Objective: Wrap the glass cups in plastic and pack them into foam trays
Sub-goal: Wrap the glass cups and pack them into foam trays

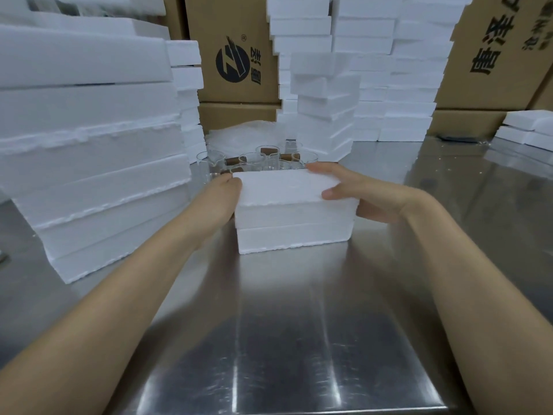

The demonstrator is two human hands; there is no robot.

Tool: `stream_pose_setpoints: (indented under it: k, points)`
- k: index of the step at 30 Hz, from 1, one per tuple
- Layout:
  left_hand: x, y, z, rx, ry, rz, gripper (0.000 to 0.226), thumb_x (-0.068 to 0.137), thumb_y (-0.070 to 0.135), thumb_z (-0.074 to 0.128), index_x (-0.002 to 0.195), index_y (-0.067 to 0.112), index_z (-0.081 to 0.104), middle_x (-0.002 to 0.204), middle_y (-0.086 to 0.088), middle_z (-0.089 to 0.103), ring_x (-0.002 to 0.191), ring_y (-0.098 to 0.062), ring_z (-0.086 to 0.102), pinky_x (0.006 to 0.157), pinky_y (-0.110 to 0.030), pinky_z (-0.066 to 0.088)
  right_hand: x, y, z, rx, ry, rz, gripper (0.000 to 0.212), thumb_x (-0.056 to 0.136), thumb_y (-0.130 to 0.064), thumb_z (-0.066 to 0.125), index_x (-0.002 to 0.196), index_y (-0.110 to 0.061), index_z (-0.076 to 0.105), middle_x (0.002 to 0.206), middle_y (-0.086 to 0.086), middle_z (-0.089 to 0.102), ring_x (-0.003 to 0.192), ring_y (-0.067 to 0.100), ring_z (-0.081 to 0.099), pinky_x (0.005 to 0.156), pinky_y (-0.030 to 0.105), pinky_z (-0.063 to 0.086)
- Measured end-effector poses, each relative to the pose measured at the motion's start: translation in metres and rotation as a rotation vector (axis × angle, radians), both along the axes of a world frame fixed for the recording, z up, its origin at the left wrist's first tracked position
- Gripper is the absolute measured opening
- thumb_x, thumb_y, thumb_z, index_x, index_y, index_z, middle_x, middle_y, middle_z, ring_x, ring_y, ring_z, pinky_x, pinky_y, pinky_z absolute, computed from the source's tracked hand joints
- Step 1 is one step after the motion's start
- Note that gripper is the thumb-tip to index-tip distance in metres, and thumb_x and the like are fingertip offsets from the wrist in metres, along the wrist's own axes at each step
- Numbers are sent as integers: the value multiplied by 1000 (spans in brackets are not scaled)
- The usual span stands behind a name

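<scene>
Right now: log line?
left grip: holds foam box left end | right grip: holds right end | box on steel table | glass cups behind

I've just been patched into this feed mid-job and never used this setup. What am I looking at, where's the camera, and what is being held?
No machine here: the grips are a person's two bare hands, seen from one camera worn on the head, looking forward and down. The left grip and right grip clasp a small foam stack from either side on the steel table. Behind it stand glass cups, with a heap of plastic beyond. Around them rise taller foam stacks and cardboard boxes.
</scene>
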State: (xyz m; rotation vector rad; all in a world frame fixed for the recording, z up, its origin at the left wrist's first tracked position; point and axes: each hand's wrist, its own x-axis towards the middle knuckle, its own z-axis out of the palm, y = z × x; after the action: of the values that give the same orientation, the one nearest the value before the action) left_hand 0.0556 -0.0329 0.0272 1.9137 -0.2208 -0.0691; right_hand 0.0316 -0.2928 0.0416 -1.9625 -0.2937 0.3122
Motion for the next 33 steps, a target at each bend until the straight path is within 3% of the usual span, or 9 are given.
stream_pose_setpoints:
  k: [3, 8, 11, 13, 16, 20, 25, 29, 33]
  points:
    - [-2, 2, 2, 34, -34, -35, 28, 82, 36, 31, 95, 22, 52, 93, -6, 54, 88, -17, 50, 102, -55, 39, -8, -13, -11, -3, -41, 35, 62, 73, -21, 72, 122, -53, 50, 130, -36, 42, 112, -8, 53, 85, 10, 45]
    - [-3, 1, 2, 172, -97, 8, 61, 75, 42, 29, 99, -5, 58, 101, -23, 66, 96, -35, 65, 93, -54, 50, -9, -18, -22, -114, -110, -38, 85, 62, -19, 84, 120, -61, 38, 140, -12, 32, 125, 15, 42, 106, 32, 39]
    - [-4, -4, -4, 148, -121, 25, 64, 79, 52, 31, 100, 0, 62, 97, -18, 70, 94, -32, 67, 92, -50, 51, -8, -27, -16, -207, -137, -83, 87, 56, -30, 85, 120, -62, 35, 127, -39, 30, 110, -14, 42, 85, 12, 41]
    - [-7, -14, -13, 53, -75, -53, 61, 86, 60, 32, 103, 12, 65, 106, -10, 71, 94, -23, 68, 93, -47, 52, -12, -43, -13, -243, -143, -134, 87, 53, -32, 85, 120, -62, 37, 119, -47, 30, 106, -18, 39, 80, 14, 38]
    - [-12, -31, -29, -187, 82, -199, 44, 99, 52, 36, 123, 24, 59, 126, 1, 63, 104, -14, 66, 83, -36, 58, -22, -75, -8, -219, -114, -240, 89, 45, -35, 86, 117, -60, 41, 128, -21, 40, 112, 4, 46, 86, 25, 41]
    - [-11, -35, -36, -176, 35, -189, 51, 101, 44, 37, 146, 23, 36, 128, 10, 47, 112, -13, 60, 78, -27, 59, -29, -112, -12, -167, -109, -389, 86, 42, -32, 88, 111, -60, 45, 122, -13, 46, 112, 10, 48, 94, 31, 43]
    - [-3, -31, -35, -240, 72, -131, 41, 103, 33, 36, 141, 19, 40, 128, 2, 51, 99, -13, 65, 63, -23, 57, -26, -131, -19, -66, -280, -772, 84, 59, -5, 87, 122, -38, 42, 110, -9, 51, 106, 17, 54, 73, 20, 47]
    - [-2, -32, -36, -242, 53, -101, 22, 104, 26, 35, 121, 22, 49, 123, -3, 56, 94, -13, 67, 59, -24, 58, -10, -117, -33, -270, -307, -1056, 87, 68, -29, 85, 136, -36, 31, 137, 13, 33, 124, 35, 38, 105, 44, 37]
    - [-1, -35, -39, -198, 16, -70, 26, 104, 24, 35, 117, 14, 54, 118, -6, 59, 93, -10, 67, 59, -26, 59, 10, -90, -39, -412, -240, -1016, 90, 74, -44, 77, 143, -42, 20, 141, 15, 21, 130, 38, 24, 108, 44, 26]
